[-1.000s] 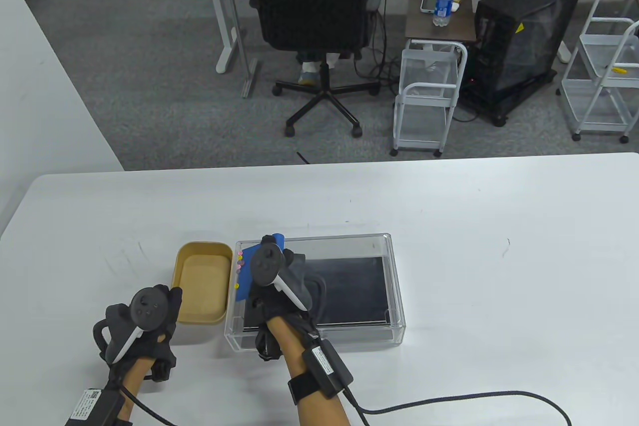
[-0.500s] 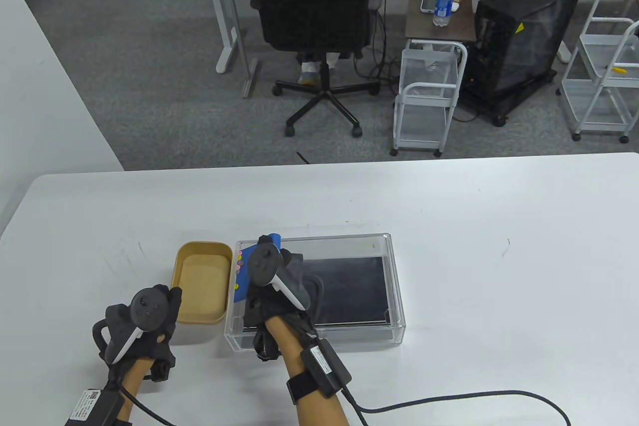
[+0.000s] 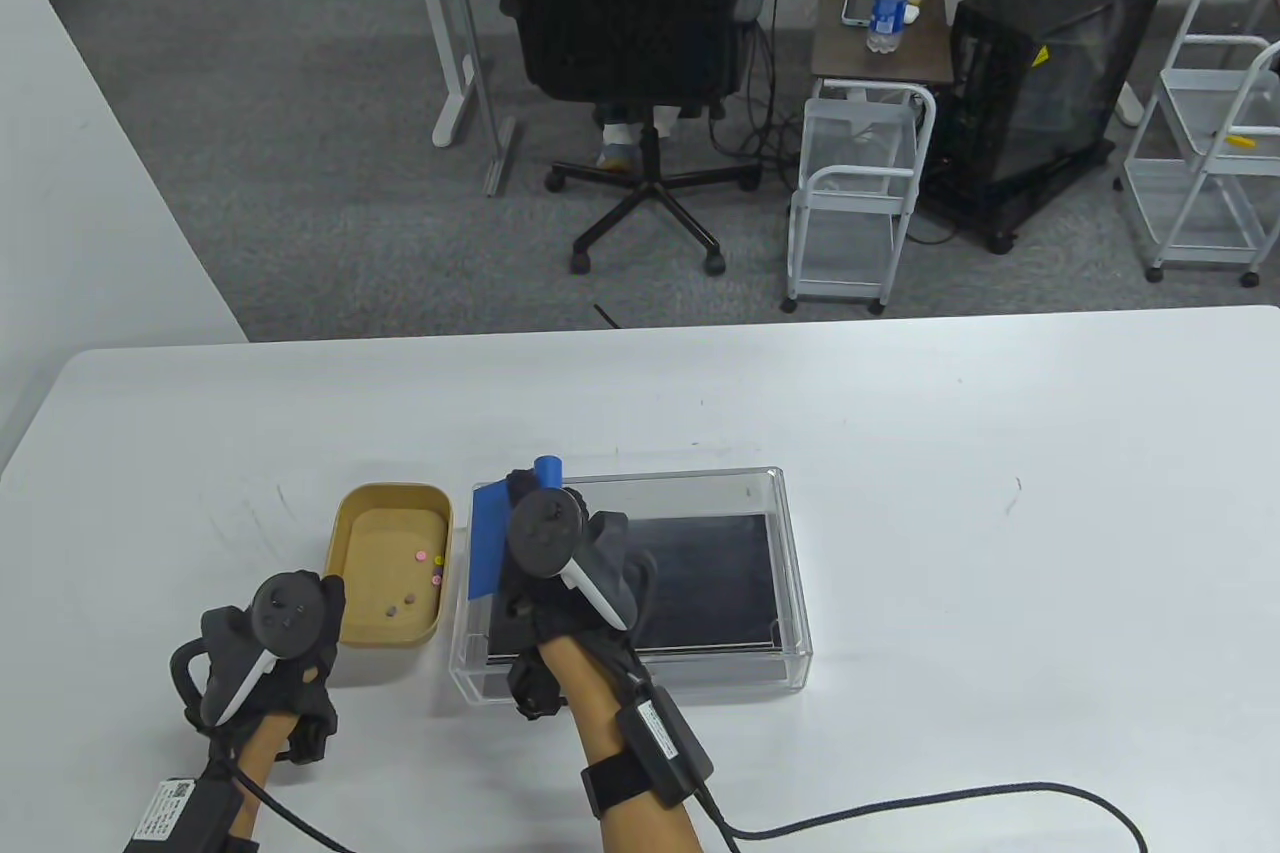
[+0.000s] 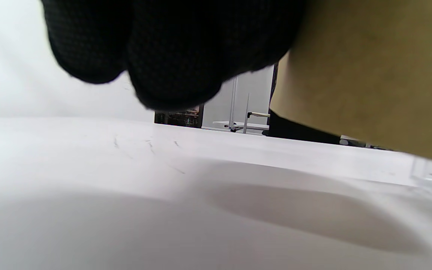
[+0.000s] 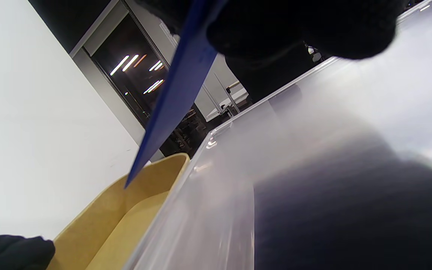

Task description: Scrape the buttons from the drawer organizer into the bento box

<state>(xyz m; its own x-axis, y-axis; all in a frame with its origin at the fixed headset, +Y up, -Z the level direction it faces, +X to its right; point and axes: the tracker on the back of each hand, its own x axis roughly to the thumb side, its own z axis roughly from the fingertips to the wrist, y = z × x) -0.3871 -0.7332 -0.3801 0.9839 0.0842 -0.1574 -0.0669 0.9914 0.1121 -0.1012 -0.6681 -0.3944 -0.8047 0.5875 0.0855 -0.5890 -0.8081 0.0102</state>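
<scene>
A tan bento box (image 3: pixel 345 518) stands left of the clear drawer organizer (image 3: pixel 640 678), which has a black mat on its floor. Several small coloured buttons (image 3: pixel 423 556) lie inside the box. My right hand (image 3: pixel 545 538) is inside the organizer's left end and grips a blue scraper (image 3: pixel 488 538), whose blade stands against the organizer's left wall. The right wrist view shows the blade (image 5: pixel 174 97) over the box (image 5: pixel 126 213). My left hand (image 3: pixel 290 623) holds the box's near left corner. In the left wrist view my fingers (image 4: pixel 171 48) are next to the box wall (image 4: pixel 369 75).
The white table (image 3: pixel 900 453) stretches far to the right and behind the two containers. A black cable (image 3: pixel 900 808) runs from my right wrist across the near table. An office chair (image 3: pixel 630 43) and carts stand on the floor beyond the table.
The buttons that sat at the organizer's left edge now lie in the bento box. The box and my left hand have shifted a little to the left.
</scene>
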